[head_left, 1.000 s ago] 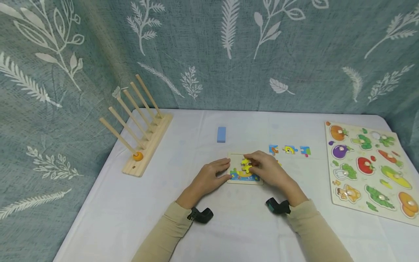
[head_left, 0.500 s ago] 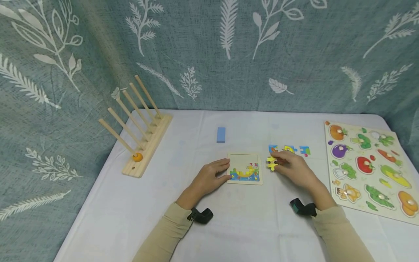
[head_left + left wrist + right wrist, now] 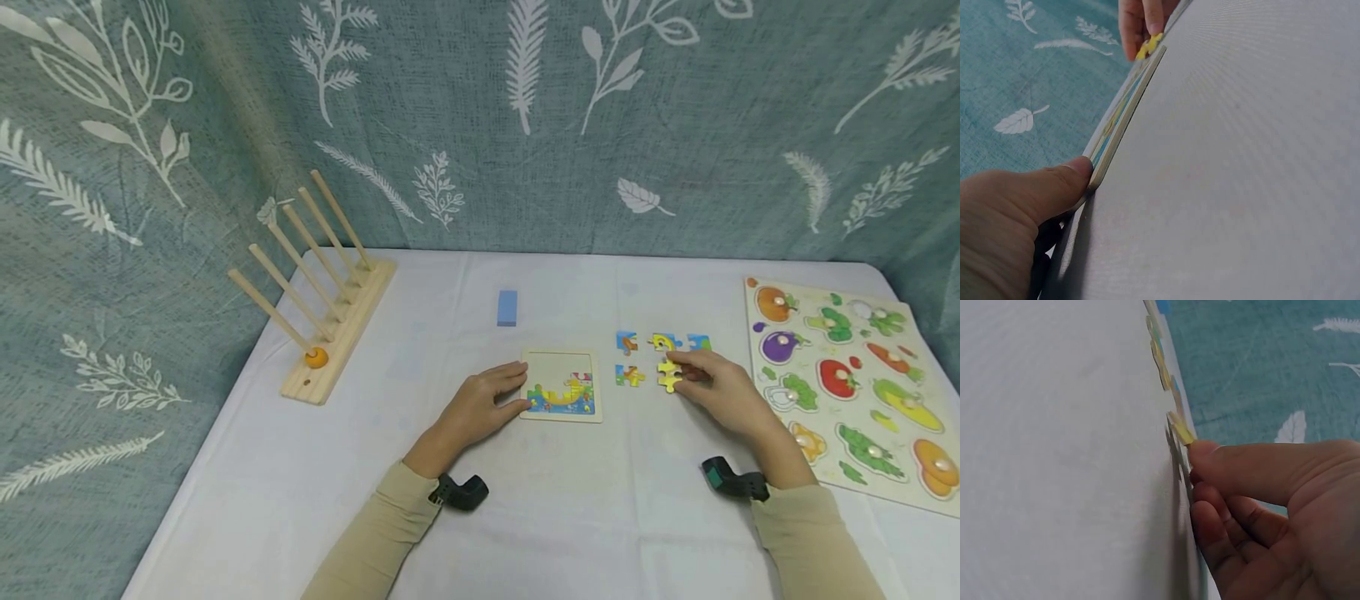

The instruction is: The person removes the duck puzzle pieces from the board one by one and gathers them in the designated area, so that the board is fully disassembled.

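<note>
Puzzle piece (image 3: 667, 378) pinched in right fingers (image 3: 1210, 522); contact with tablecloth (image 3: 525, 517) unclear.

The tray (image 3: 555, 365) lies flat — pale wood, its near part filled with a blue and yellow picture, its far part cream — with the left hand (image 3: 478, 406) touching its left edge. Right of it, the right hand (image 3: 718, 390) pinches a knobbed yellow piece (image 3: 666, 377); four loose pieces (image 3: 663, 342) lie near, three in a row.

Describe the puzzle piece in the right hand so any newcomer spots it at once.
Find the large vegetable board, then the small loose jigsaw pieces to its left. The right hand pinches the yellow piece among them; the others lie unheld on the white cloth.
</note>
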Demonstrator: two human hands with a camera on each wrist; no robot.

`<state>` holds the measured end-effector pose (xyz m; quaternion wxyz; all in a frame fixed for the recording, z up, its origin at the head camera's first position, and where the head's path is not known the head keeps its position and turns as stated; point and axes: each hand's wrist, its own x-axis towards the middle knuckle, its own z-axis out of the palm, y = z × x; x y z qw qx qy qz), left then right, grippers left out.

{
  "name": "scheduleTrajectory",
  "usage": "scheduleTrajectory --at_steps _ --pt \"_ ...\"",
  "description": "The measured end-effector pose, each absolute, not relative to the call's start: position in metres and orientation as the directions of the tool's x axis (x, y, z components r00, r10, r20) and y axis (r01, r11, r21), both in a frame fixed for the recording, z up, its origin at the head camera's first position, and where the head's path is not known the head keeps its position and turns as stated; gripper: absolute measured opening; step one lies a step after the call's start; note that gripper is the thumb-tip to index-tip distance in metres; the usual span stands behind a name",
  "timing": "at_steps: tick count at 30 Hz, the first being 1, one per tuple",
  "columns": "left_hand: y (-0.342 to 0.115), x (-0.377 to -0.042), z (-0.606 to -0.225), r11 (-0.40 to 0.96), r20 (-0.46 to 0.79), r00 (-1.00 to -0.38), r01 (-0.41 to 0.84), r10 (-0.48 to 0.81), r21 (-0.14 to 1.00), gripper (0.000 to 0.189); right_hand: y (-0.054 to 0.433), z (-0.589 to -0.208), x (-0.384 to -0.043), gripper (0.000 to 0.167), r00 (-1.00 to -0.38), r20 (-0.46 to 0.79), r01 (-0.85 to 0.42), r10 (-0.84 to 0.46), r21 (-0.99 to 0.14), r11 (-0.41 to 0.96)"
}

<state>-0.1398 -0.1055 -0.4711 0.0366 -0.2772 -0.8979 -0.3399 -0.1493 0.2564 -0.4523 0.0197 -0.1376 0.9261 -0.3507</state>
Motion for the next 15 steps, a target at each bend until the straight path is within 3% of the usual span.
scheduleTrajectory --at_steps 15 --pt "-0.1054 -0.1409 -0.4714 0.624 0.222 -0.855 0.499 0.470 0.601 0.048 0.2544 -0.4582 -0.1502 0.039 -0.948 0.081 -0.291 -0.306 -0.605 0.741"
